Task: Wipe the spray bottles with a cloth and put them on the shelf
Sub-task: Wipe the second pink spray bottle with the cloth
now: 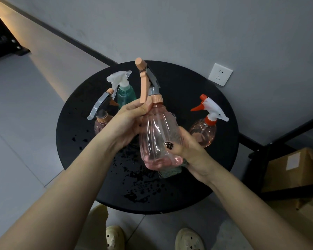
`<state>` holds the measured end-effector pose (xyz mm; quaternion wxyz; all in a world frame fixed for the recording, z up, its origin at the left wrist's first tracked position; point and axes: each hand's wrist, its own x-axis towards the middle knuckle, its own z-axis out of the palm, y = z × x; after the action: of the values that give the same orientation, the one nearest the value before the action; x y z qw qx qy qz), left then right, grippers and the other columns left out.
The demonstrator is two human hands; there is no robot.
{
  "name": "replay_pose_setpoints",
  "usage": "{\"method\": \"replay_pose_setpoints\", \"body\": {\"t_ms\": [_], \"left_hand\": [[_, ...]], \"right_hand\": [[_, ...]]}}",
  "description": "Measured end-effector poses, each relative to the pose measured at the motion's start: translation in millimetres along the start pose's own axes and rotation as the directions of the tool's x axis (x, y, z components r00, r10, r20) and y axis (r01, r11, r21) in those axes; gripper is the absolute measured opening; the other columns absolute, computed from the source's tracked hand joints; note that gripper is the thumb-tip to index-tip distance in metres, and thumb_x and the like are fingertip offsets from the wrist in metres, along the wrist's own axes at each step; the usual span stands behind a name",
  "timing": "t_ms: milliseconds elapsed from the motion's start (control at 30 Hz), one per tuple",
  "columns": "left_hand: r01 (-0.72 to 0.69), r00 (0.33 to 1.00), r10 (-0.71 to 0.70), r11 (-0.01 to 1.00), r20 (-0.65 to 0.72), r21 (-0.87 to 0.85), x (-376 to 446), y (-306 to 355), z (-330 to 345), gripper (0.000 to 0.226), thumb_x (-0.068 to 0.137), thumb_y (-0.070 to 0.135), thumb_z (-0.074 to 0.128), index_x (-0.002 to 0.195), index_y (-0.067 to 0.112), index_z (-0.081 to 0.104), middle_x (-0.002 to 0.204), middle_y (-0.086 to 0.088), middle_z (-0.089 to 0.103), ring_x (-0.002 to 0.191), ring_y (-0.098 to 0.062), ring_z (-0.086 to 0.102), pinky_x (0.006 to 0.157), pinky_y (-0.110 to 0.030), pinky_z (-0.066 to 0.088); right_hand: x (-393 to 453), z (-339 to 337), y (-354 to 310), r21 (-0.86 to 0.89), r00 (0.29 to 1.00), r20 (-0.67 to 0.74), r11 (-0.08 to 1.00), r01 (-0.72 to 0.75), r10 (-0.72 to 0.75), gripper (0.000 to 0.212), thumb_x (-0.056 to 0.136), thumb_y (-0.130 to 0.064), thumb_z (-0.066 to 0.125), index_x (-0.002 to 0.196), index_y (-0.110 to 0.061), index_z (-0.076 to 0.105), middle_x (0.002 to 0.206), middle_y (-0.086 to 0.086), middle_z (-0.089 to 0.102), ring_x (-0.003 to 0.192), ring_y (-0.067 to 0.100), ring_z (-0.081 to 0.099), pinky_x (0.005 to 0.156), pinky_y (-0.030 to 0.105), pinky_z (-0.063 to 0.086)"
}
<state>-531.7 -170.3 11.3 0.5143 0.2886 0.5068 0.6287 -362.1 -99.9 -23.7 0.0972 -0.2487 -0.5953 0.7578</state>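
A clear pink spray bottle (156, 134) with a peach trigger and grey head is held up above the round black table (197, 98). My left hand (126, 121) grips its neck just under the peach collar. My right hand (186, 147) cups the bottle's lower right side with a green-grey cloth (172, 172) pressed under it, thumb on the front. Three other bottles stand on the table: a teal one with a white trigger (126, 94), a small pink one with a grey trigger (100, 121) and a round pink one with a red-and-white trigger (204, 130).
Water drops (137, 179) speckle the table's near half. A black shelf frame (260, 154) stands at the right with a cardboard box (294, 170) on its low level. A wall socket (220, 74) sits behind the table. My feet in pale clogs (116, 237) are below.
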Motion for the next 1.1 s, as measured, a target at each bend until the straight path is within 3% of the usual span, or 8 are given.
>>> {"method": "replay_pose_setpoints", "body": {"t_ms": [167,267,400,500,633,733,967,1100], "left_hand": [[0.018,0.975,0.04,0.967,-0.22,0.253,-0.9,-4.3,0.2,0.041,0.07,0.045,0.067,0.1,0.018,0.069,0.091,0.0,0.072,0.084,-0.016,0.067,0.084,-0.033,0.053],[0.038,0.962,0.036,0.964,-0.271,0.263,-7.1,-11.9,12.0,0.033,0.076,0.041,0.067,0.101,0.02,0.068,0.099,-0.003,0.072,0.091,-0.018,0.069,0.078,-0.029,0.056],[0.042,0.936,0.023,0.983,-0.35,0.179,-8.8,-17.4,29.8,0.026,0.081,0.034,0.068,0.102,0.018,0.069,0.093,-0.002,0.073,0.083,-0.012,0.07,0.071,-0.024,0.057],[0.022,0.915,0.031,0.992,-0.402,0.127,-7.8,-18.4,36.5,0.023,0.081,0.029,0.069,0.099,0.016,0.07,0.084,0.001,0.072,0.069,-0.006,0.068,0.06,-0.017,0.054],[0.015,0.892,0.033,0.994,-0.45,0.104,-6.9,-16.8,34.2,0.023,0.081,0.028,0.069,0.098,0.013,0.069,0.084,-0.002,0.07,0.067,-0.009,0.066,0.054,-0.019,0.05],[0.03,0.908,0.015,0.995,-0.419,0.1,-7.0,-12.2,25.8,0.024,0.083,0.03,0.066,0.098,0.011,0.069,0.079,0.001,0.069,0.059,-0.007,0.064,0.047,-0.016,0.047],[0.148,0.941,-0.091,0.977,-0.326,0.154,-4.1,-12.1,12.2,0.023,0.088,0.029,0.057,0.104,0.017,0.069,0.076,0.005,0.066,0.055,-0.003,0.061,0.05,-0.02,0.049],[0.155,0.938,-0.106,0.98,-0.329,0.128,0.3,-8.3,0.5,0.021,0.085,0.03,0.061,0.095,0.015,0.071,0.09,-0.006,0.069,0.073,-0.017,0.063,0.055,-0.02,0.053]], "right_hand": [[-0.4,7.2,2.7,-0.045,0.981,-0.174,0.995,0.084,-0.091,0.067,0.059,-0.034,0.08,0.118,-0.03,0.05,0.107,-0.009,0.068,0.099,0.003,0.064,0.079,0.019,0.053],[0.4,11.9,2.5,-0.202,0.92,-0.345,0.972,0.124,-0.189,0.059,0.069,-0.021,0.081,0.114,-0.036,0.046,0.106,-0.013,0.063,0.094,-0.006,0.061,0.078,0.013,0.05],[-1.0,17.0,8.9,-0.484,0.853,-0.45,0.875,0.015,-0.263,0.094,0.054,-0.053,0.075,0.136,-0.03,0.034,0.132,-0.007,0.048,0.12,0.008,0.049,0.098,0.034,0.046],[-4.9,22.6,9.2,-0.64,0.823,-0.45,0.768,-0.025,-0.348,0.104,0.06,-0.05,0.078,0.144,-0.023,0.024,0.141,-0.006,0.035,0.13,0.011,0.036,0.102,0.03,0.04],[-9.2,23.5,8.6,-0.711,0.849,-0.346,0.702,0.041,-0.4,0.101,0.068,-0.055,0.07,0.147,-0.019,0.018,0.143,-0.006,0.03,0.132,0.004,0.031,0.103,0.022,0.036],[-10.3,18.6,4.8,-0.699,0.841,-0.212,0.679,0.225,-0.497,0.069,0.086,-0.052,0.046,0.145,-0.023,0.026,0.141,-0.012,0.033,0.127,-0.015,0.027,0.099,0.002,0.025],[-3.3,2.3,-14.9,-0.775,0.792,0.035,0.484,0.407,-0.61,0.046,0.094,-0.017,0.037,0.14,-0.02,0.041,0.144,-0.008,0.037,0.136,0.002,0.03,0.111,0.015,0.022],[-12.2,-1.2,-5.5,-0.84,0.713,0.272,0.202,0.503,-0.646,0.051,0.088,0.005,0.045,0.135,-0.014,0.046,0.141,-0.002,0.044,0.137,0.022,0.034,0.112,0.026,0.029]]}}
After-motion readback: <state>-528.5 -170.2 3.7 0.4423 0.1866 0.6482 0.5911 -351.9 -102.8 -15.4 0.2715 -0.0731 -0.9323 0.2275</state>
